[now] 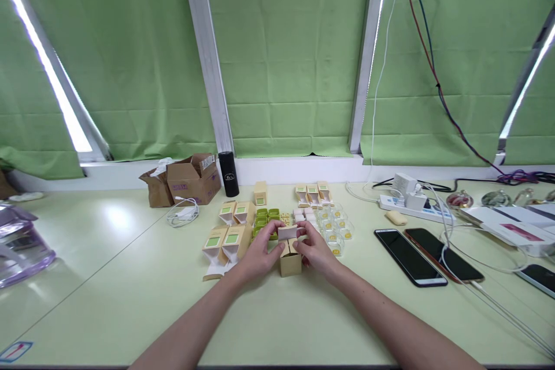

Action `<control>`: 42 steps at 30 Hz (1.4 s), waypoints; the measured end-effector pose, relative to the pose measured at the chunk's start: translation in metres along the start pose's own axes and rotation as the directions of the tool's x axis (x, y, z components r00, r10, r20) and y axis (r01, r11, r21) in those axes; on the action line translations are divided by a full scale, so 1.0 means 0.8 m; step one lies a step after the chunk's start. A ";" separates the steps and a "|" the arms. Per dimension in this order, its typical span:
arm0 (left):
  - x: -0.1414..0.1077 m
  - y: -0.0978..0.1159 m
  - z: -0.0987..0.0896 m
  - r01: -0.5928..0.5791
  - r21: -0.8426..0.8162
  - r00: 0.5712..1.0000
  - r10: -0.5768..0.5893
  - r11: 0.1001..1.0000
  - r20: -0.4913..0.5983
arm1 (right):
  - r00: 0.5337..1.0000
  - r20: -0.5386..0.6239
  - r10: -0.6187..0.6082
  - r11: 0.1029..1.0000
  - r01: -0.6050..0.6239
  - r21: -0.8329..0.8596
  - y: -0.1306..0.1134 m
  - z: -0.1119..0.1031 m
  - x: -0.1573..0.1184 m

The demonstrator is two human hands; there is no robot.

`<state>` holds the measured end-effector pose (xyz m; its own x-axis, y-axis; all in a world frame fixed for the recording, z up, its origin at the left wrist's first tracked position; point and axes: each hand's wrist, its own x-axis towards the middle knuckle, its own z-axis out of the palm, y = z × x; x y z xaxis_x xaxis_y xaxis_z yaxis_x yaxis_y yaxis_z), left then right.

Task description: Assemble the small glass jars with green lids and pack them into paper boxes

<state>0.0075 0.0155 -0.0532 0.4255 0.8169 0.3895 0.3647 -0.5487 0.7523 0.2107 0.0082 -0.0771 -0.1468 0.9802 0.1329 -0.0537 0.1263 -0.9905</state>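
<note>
left hand (262,250) and right hand (317,250) both gripping small tan box (291,266), one each side, flap raised; box near front of table (130,306). green containers (261,222) just beyond left hand, clear cups (346,225) beyond right. open cartons (236,238) left, black-screened phone (410,257) right.

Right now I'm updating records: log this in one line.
left hand: on small box; right hand: same box; flap: raised; nearby: green containers

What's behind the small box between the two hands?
Behind the small box, green containers, small yellow pieces and pale pink blocks show. Whatever lies directly behind its raised flap, the left hand and the right hand is covered.
</note>
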 end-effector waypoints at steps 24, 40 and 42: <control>0.006 0.000 -0.003 -0.071 0.030 0.997 0.072 0.997 -0.028 | 0.948 -0.036 -0.316 0.948 0.314 -0.044 0.002 0.005 -0.006; 0.007 0.007 -0.025 -0.362 0.211 0.911 0.392 0.908 -0.124 | 0.846 0.005 -0.534 0.796 0.505 -0.333 -0.014 -0.001 -0.016; 0.005 0.010 -0.028 -0.412 0.281 0.879 0.459 0.867 -0.128 | 0.840 0.013 -0.542 0.787 0.513 -0.344 -0.014 -0.001 -0.017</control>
<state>-0.0063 0.0185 -0.0340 0.4352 0.4893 0.7558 0.3734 -0.8619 0.3429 0.2143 -0.0062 -0.0675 -0.1076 0.7534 0.6487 0.2221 0.6542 -0.7230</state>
